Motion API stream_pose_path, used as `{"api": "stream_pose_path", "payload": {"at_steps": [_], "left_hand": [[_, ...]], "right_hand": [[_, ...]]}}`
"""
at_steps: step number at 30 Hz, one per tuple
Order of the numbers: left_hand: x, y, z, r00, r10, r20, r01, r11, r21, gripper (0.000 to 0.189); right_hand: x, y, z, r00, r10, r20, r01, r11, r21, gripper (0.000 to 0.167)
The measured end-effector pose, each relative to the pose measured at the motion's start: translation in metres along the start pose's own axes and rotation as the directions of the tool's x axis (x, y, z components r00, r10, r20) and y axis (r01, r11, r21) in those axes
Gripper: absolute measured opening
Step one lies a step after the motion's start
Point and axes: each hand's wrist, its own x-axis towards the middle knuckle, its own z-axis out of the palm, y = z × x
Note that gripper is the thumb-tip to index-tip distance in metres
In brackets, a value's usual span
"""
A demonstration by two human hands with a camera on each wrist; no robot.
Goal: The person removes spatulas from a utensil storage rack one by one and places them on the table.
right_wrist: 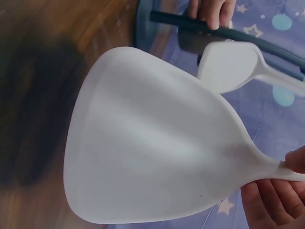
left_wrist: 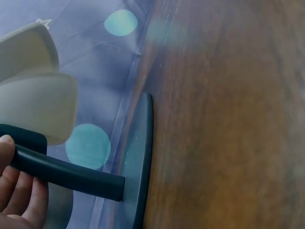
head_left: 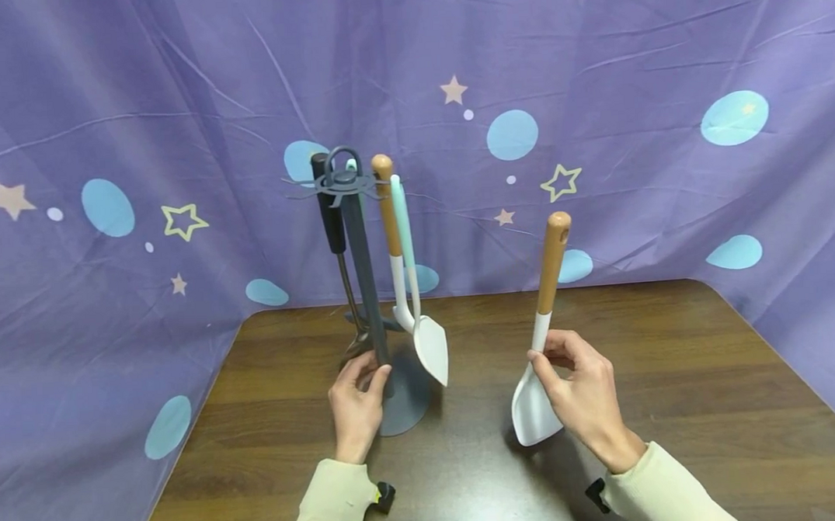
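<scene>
Low over the right half of the table point(head_left: 696, 388), a white spatula point(head_left: 544, 322) leans a little, its wooden handle point(head_left: 553, 262) up and its broad blade point(right_wrist: 157, 143) down; I cannot tell whether the blade's edge touches the tabletop. My right hand point(head_left: 586, 389) pinches it by the white neck, just above the blade, thumb on one side and fingers curled on the other.

Well apart to the left, my left hand point(head_left: 357, 407) grips the post of a dark grey stand point(head_left: 364, 270) between thumb and curled fingers, near the bottom, above the round base point(head_left: 405, 410). Up top is a ring of hooks point(head_left: 345, 183) with a loop over it. A black-handled utensil point(head_left: 332, 225) hangs on the left side; on the right hang a wooden-handled utensil point(head_left: 389, 227) and, just beside it, a white turner with a mint handle point(head_left: 405, 234).

Pale sleeves point(head_left: 333, 497) cover my forearms. Behind the table hangs a purple curtain point(head_left: 395, 67) patterned with stars and blue ovals.
</scene>
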Motion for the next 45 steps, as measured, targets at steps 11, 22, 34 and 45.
{"api": "stream_pose_path", "payload": {"at_steps": [11,22,34,45], "left_hand": [[-0.003,-0.026,0.002,1.000,-0.018,-0.011,0.018,1.000,0.011,0.023],[-0.003,-0.025,0.001,0.999,-0.038,-0.009,0.038,0.999,0.013,0.021],[-0.003,-0.026,0.001,0.999,-0.042,-0.003,0.042,0.999,0.012,0.021],[-0.003,-0.028,0.003,1.000,-0.012,-0.018,0.012,1.000,-0.002,0.023]], "right_hand": [[-0.003,0.020,-0.027,0.998,0.051,0.032,-0.047,0.994,-0.101,0.021],[-0.006,0.045,-0.061,0.970,0.234,0.063,-0.214,0.948,-0.235,0.015],[-0.001,0.071,-0.094,0.929,0.342,0.141,-0.270,0.886,-0.376,0.012],[0.006,0.086,-0.105,0.906,0.364,0.217,-0.244,0.866,-0.437,0.015]]}}
